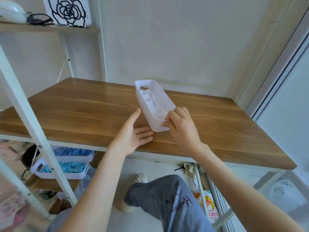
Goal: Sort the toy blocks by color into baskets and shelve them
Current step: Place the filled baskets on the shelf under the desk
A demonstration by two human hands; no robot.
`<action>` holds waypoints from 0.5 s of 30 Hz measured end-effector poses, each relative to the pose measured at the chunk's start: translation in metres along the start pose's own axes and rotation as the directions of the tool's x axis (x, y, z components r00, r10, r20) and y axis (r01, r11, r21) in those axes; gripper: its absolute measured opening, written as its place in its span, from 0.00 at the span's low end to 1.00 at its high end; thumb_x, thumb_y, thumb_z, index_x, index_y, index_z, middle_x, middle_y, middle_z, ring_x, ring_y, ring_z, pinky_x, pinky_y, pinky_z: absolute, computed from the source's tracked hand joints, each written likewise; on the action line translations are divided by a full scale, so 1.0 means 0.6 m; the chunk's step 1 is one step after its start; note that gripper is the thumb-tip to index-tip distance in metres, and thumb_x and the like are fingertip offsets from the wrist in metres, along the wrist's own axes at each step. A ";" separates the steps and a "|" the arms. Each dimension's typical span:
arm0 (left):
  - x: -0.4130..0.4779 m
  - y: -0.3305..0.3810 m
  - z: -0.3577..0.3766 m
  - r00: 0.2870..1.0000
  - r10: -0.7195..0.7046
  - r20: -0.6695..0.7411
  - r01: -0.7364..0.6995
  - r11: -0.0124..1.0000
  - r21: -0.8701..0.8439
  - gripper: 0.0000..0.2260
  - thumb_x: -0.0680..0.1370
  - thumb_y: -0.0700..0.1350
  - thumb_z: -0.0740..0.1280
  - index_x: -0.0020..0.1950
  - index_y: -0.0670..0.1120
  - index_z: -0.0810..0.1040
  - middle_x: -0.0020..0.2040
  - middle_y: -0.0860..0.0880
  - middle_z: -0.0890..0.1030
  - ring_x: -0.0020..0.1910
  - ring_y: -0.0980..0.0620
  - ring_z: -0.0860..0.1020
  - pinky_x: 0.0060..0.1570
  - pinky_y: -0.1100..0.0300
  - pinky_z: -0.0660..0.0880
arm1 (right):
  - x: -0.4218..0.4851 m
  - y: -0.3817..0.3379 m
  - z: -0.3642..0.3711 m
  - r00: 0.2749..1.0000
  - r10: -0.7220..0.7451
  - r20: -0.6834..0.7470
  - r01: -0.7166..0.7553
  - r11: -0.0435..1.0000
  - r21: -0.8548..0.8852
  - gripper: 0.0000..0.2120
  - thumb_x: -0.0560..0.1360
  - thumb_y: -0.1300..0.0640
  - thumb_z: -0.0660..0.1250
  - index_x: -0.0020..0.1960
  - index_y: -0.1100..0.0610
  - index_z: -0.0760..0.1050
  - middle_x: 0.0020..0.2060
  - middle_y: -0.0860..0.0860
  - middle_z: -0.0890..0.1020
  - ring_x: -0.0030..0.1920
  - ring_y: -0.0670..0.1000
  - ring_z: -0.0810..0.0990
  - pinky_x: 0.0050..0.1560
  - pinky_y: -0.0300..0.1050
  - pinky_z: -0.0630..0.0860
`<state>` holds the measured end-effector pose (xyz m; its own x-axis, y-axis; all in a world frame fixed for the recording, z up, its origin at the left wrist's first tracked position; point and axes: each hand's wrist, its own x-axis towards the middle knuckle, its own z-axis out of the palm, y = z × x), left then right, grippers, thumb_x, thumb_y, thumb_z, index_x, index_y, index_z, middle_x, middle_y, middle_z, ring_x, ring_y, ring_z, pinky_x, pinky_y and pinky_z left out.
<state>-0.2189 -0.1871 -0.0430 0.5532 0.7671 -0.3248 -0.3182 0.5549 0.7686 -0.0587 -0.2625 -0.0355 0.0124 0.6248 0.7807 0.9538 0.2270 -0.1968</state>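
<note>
A long white basket (147, 104) filled with white toy blocks (154, 102) stands on the wooden table (80, 111), its length running away from me. My right hand (181, 127) pinches the basket's near rim, thumb outside and fingers over the edge. My left hand (133, 136) lies palm up with straight fingers just left of the basket's near corner, fingertips close to its base. On a lower shelf at the left, two white baskets hold blue blocks: one in front (50, 174) and another (75, 157) behind it.
A white metal shelf frame (25, 104) crosses the left side. The upper shelf carries a rose-patterned box (66, 11) and a white object (10, 12). Below the table are my leg, a shoe (141, 178) and a printed bag (209, 206).
</note>
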 end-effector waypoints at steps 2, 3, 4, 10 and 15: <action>-0.010 0.004 -0.013 0.999 0.048 -0.017 -0.047 0.998 0.048 0.35 0.66 0.64 0.73 0.66 0.51 0.67 0.58 0.37 0.78 0.53 0.39 0.81 0.50 0.46 0.79 | -0.018 -0.017 0.011 0.997 -0.063 0.038 0.061 0.998 0.032 0.07 0.72 0.62 0.62 0.35 0.61 0.71 0.34 0.51 0.72 0.40 0.46 0.63 0.35 0.42 0.67; -0.013 0.004 -0.019 0.996 0.075 -0.046 -0.072 0.995 0.066 0.37 0.64 0.64 0.75 0.68 0.50 0.67 0.58 0.39 0.79 0.52 0.40 0.82 0.48 0.46 0.80 | -0.028 -0.026 0.017 0.993 -0.097 0.067 0.093 0.994 0.052 0.07 0.72 0.61 0.61 0.36 0.61 0.71 0.34 0.51 0.72 0.39 0.48 0.63 0.35 0.42 0.66; -0.018 0.003 -0.023 0.991 0.100 -0.084 -0.092 0.992 0.085 0.36 0.66 0.61 0.75 0.68 0.50 0.66 0.59 0.40 0.79 0.52 0.41 0.82 0.47 0.46 0.80 | -0.037 -0.032 0.022 0.988 -0.123 0.092 0.117 0.991 0.070 0.07 0.72 0.61 0.61 0.36 0.61 0.71 0.35 0.51 0.72 0.39 0.49 0.64 0.35 0.42 0.66; -0.048 -0.014 -0.034 0.970 0.188 -0.156 -0.169 0.978 0.126 0.21 0.76 0.44 0.69 0.63 0.49 0.62 0.60 0.41 0.75 0.51 0.45 0.80 0.38 0.49 0.80 | -0.042 -0.046 0.010 0.972 -0.136 0.190 0.078 0.956 0.284 0.09 0.73 0.52 0.65 0.44 0.58 0.78 0.42 0.49 0.75 0.43 0.48 0.65 0.50 0.31 0.61; -0.095 -0.018 -0.065 0.975 0.215 -0.055 -0.209 0.972 0.105 0.20 0.77 0.46 0.66 0.67 0.56 0.66 0.62 0.47 0.77 0.57 0.45 0.79 0.54 0.41 0.77 | -0.032 -0.070 -0.025 0.893 0.242 0.378 -0.422 0.742 0.521 0.20 0.72 0.38 0.59 0.62 0.42 0.73 0.63 0.43 0.67 0.66 0.42 0.61 0.64 0.37 0.62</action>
<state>-0.2770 -0.2241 -0.0541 0.4286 0.8851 -0.1814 -0.3441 0.3456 0.8730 -0.0947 -0.2951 -0.0335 0.1286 0.8959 0.4252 0.5464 0.2938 -0.7843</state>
